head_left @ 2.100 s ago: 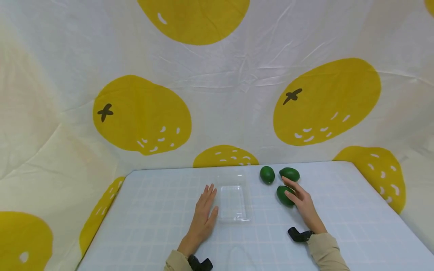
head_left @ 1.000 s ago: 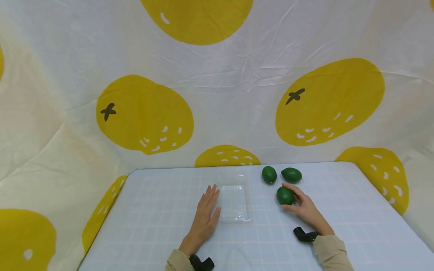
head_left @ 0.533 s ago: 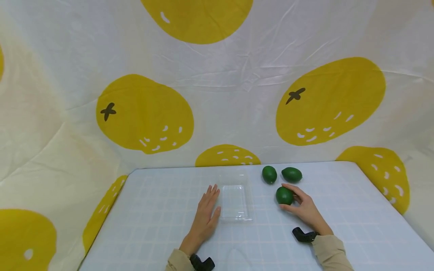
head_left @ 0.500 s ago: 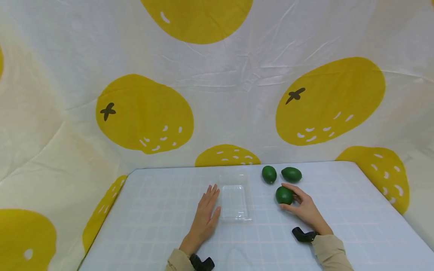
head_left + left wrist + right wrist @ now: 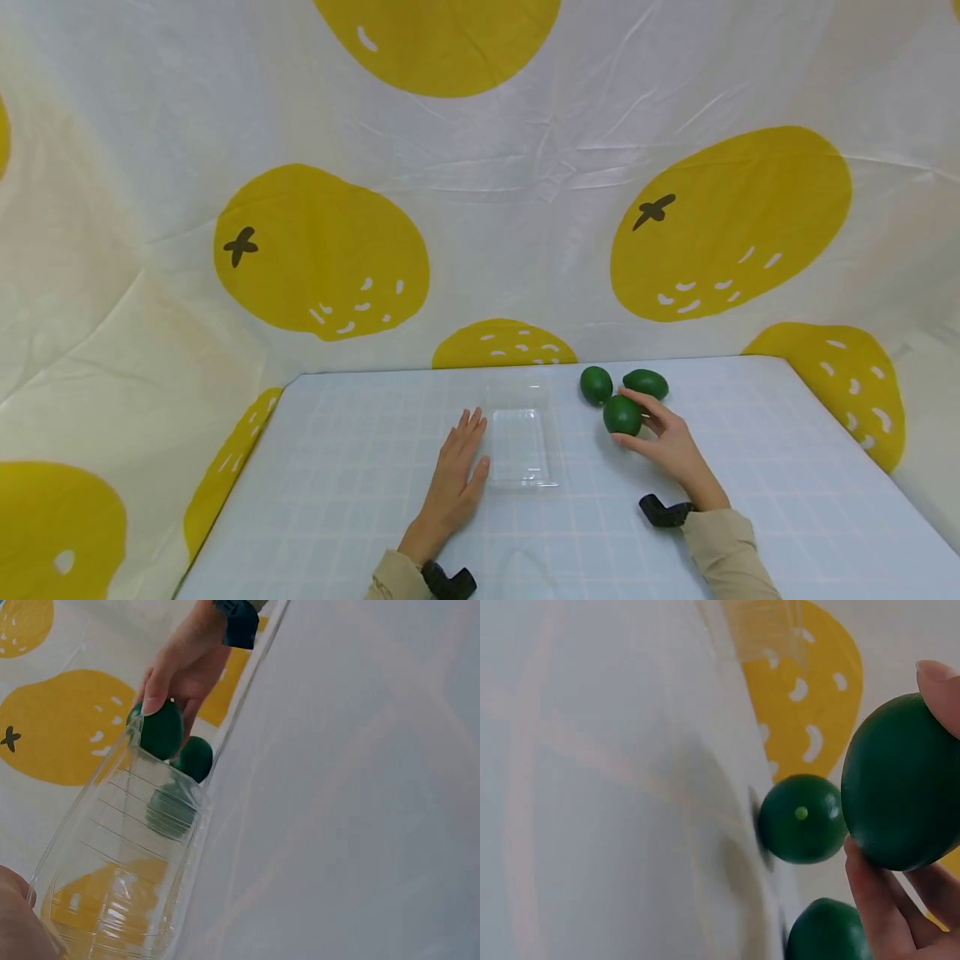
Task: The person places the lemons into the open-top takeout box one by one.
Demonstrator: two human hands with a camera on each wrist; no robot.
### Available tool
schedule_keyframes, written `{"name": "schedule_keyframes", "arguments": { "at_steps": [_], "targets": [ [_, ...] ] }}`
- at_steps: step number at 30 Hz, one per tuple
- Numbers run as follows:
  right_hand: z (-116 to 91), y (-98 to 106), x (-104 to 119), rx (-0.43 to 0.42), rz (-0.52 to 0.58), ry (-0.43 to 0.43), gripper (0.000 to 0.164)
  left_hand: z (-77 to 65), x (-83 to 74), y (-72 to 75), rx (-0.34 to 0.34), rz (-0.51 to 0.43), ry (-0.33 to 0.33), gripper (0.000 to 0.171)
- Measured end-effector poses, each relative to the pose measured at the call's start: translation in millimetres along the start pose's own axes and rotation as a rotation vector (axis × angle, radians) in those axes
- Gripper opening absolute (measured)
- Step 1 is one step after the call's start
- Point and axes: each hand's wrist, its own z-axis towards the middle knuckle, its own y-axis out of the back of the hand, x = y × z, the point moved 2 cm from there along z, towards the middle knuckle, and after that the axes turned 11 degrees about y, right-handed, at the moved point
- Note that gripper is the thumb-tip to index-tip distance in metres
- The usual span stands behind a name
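Note:
My right hand (image 5: 671,446) pinches a dark green lime (image 5: 622,416) between thumb and fingers. The right wrist view shows that lime (image 5: 904,784) held up off the tablecloth, its shadow below. Two more limes lie just behind it: one (image 5: 596,386) to the left, another (image 5: 647,382) to the right. A clear plastic container (image 5: 553,454) stands to the left of the limes, with nothing in it. My left hand (image 5: 450,483) lies along the container's left side, fingers straight and thumb spread near its front corner.
A pale checked cloth (image 5: 337,500) covers the table. Behind and beside it hangs a white fabric backdrop (image 5: 517,275) printed with big yellow fruit. Each wrist carries a black camera mount, such as the right one (image 5: 663,511).
My right hand has closed on the front lime, turned it, and now raised it a little up and to the left. The left hand has stayed at the container.

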Motion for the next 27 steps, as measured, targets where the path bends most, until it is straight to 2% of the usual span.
{"name": "schedule_keyframes", "arguments": {
  "at_steps": [3, 10, 13, 17, 22, 27],
  "targets": [
    [9.5, -4.1, 15.1, 0.001, 0.005, 0.03, 0.072, -0.1, 0.9, -0.7, 0.003, 0.0, 0.001, 0.054],
    [30.7, -21.3, 34.3, -0.018, 0.041, 0.022, 0.071, -0.2, 0.9, -0.1, 0.01, 0.015, 0.004, 0.055],
    [40.1, -30.4, 54.1, -0.011, 0.063, 0.036, 0.069, -0.2, 0.3, 0.4, 0.006, 0.016, 0.0, 0.055],
    [48.8, -44.4, 64.4, -0.01, 0.061, 0.025, 0.07, 0.0, -0.7, 1.2, -0.006, 0.012, -0.012, 0.055],
    [58.2, -64.5, 67.8, -0.016, 0.088, 0.032, 0.07, 0.1, -1.2, 1.2, -0.013, 0.023, -0.018, 0.055],
    [64.3, -89.7, 54.1, -0.024, 0.114, 0.035, 0.071, 0.4, -2.5, 2.1, -0.002, 0.011, -0.007, 0.056]
  ]
}}
